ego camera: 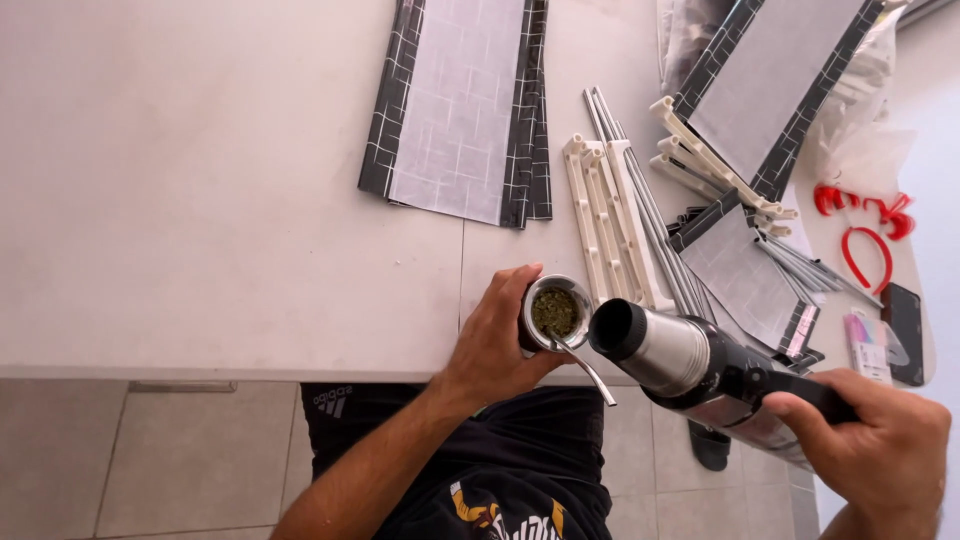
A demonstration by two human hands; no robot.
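My left hand (497, 345) grips a small metal cup (553, 312) filled with green chopped herb, held at the near edge of the white table (200, 200). A metal straw (588, 371) sticks out of the cup toward me. My right hand (880, 445) holds the black handle of a steel thermos flask (690, 365). The flask is tilted, with its open black spout close beside the cup's right rim. No liquid shows at the spout.
Folded grey fabric panels with black grid borders (462, 105) lie on the table, with white plastic frame parts (610, 220) and thin metal rods beside them. Further panels (770, 90), red plastic clips (865, 215) and a dark phone (905, 320) sit at the right. Tiled floor lies below.
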